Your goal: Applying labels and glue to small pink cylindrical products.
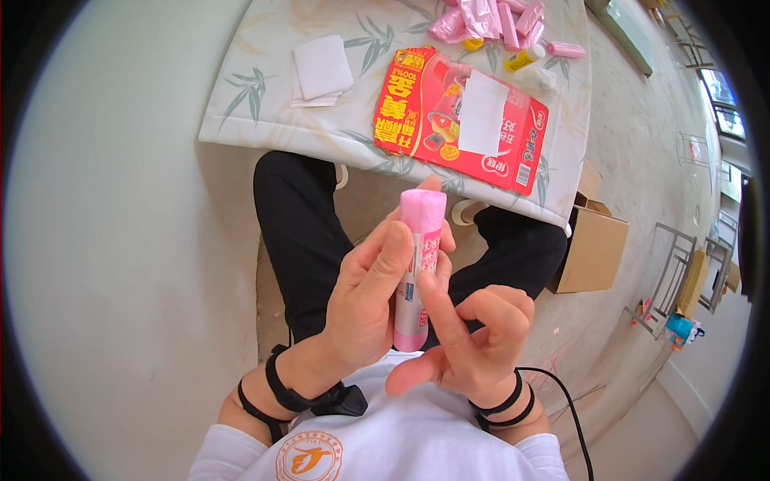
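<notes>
My left hand (370,280) is closed around a pink roll of plastic bags (423,210), held upright above my lap. A printed paper label (412,309) in silver-grey, white and pink wraps the roll's middle. My right hand (481,329) is on the roll's right side, index finger stretched out and its tip against the label. Its thumb stands apart below, and the other fingers are loosely bent with nothing in them. Beyond my hands, a flattened red carton piece (409,120) lies on the table with a white paper slip (482,112) on top.
The table (265,48) has a leaf-patterned cover. On it are a small stack of white paper (322,68), several pink rolls (508,24), a yellow-and-white tube (525,58) and a yellow cap (473,44). A cardboard box (592,248) stands on the floor at right; a black cable (571,409) hangs beside my right arm.
</notes>
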### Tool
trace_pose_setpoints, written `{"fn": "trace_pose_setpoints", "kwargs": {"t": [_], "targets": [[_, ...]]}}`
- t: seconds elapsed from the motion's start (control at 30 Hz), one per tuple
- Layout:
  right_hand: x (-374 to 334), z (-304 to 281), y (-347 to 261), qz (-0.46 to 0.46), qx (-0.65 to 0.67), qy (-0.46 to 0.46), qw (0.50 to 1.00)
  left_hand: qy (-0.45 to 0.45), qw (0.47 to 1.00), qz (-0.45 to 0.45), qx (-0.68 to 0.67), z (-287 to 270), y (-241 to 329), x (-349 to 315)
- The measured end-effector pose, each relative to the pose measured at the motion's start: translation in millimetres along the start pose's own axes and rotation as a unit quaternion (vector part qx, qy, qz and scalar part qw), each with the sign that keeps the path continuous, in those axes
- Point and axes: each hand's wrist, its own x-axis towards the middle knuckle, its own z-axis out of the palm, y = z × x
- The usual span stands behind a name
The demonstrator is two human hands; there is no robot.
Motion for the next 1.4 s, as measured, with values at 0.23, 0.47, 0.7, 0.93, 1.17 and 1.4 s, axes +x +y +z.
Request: {"fn": "trace_pose_setpoints", "kwargs": {"t": [0.23, 0.47, 0.7, 0.93, 1.17, 1.4], "targets": [[3, -9, 12, 0.057, 0.103, -0.005, 0.993, -0.021, 0.999, 0.003, 0.025, 0, 1, -4], [8, -8, 13, 0.031, 0.086, 0.047, 0.995, -0.009, 0.997, 0.025, 0.075, 14, 3, -8], [8, -16, 12, 0.006, 0.041, 0.027, 0.999, -0.01, 0.993, 0.035, 0.116, 13, 0, -11], [4, -17, 12, -0.017, 0.12, 0.031, 0.992, -0.001, 0.995, 0.042, 0.092, 15, -2, -10], [30, -11, 28, 0.348, 0.63, 0.002, 0.694, 0.006, 0.997, -0.077, 0.001, 20, 1, -10], [31, -18, 27, 0.338, 0.646, -0.027, 0.684, -0.002, 0.994, -0.108, 0.012, 26, 5, -14]]}}
